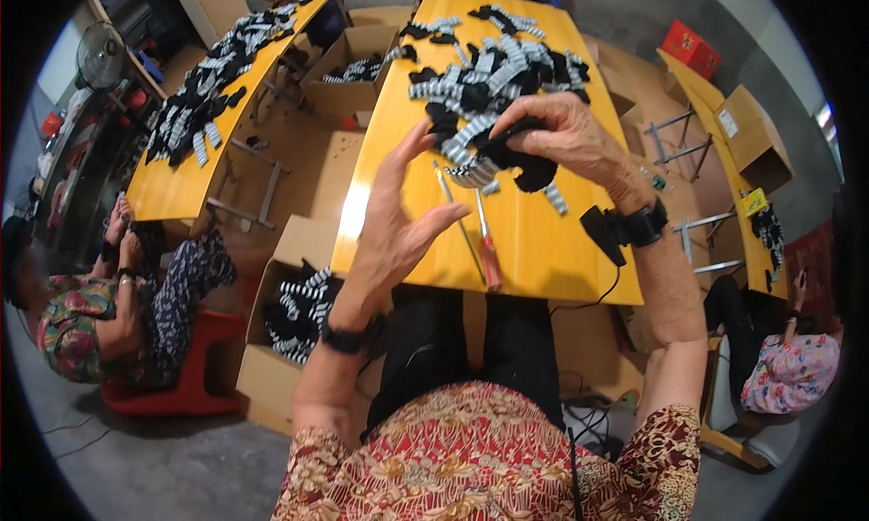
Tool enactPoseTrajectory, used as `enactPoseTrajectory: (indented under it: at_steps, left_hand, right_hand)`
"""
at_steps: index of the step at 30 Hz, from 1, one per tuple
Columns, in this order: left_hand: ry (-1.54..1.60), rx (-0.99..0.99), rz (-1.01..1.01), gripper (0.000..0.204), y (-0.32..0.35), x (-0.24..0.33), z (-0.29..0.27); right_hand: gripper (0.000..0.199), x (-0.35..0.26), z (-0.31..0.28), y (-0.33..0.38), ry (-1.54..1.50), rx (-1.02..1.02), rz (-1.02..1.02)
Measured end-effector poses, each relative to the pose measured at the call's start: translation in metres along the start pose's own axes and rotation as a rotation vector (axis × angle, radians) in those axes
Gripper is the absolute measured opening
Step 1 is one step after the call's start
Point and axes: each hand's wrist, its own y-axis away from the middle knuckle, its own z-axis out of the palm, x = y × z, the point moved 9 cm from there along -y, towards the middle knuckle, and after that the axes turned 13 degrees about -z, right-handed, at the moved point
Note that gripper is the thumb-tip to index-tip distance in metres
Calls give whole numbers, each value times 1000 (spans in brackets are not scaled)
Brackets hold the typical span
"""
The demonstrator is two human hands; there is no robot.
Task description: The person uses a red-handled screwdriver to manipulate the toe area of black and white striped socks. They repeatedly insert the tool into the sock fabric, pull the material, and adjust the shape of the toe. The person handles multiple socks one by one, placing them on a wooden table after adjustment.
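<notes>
A person in a red and gold patterned shirt point(471, 449) sits at the near edge of a yellow table point(579, 258). Near that edge lies a slim tool with a red handle point(491, 260), a thin metal rod point(459, 218) just left of it. On the near left, a cardboard box point(257, 353) holds striped knit pieces. Above the table, the left hand point(398, 209) is empty, thumb and fingers spread wide. The right hand point(570, 141) pinches a black knit piece point(532, 170) between thumb and fingers, at the near side of the pile; a striped piece point(472, 170) hangs beside it, and whether the two are joined cannot be told. Farther off, black and striped knitwear forms a loose pile point(493, 68). With only one hand gripping, the soft piece could slip or drag neighbours along, since the pile lies so close and tangled. A sleeve or cloth sweeping low could also knock the tool, whose handle lies close to the near edge, onto the floor.
</notes>
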Motion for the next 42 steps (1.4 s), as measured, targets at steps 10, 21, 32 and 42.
enactPoseTrajectory:
  at_steps: [10,21,32,42]
  left_hand:
    - [830,-330,-807,21,69,-102,89]
    - [1334,51,-909,25,90,-166,72]
    - [1404,52,-856,22,92,-156,74]
    - [1380,63,-835,23,97,-155,74]
  right_hand:
    - [29,40,1,51,155,278,39]
    - [27,62,60,138,-129,543,242]
    - [20,68,146,128,-199,517,206]
    - [16,69,156,135,-266,552,193]
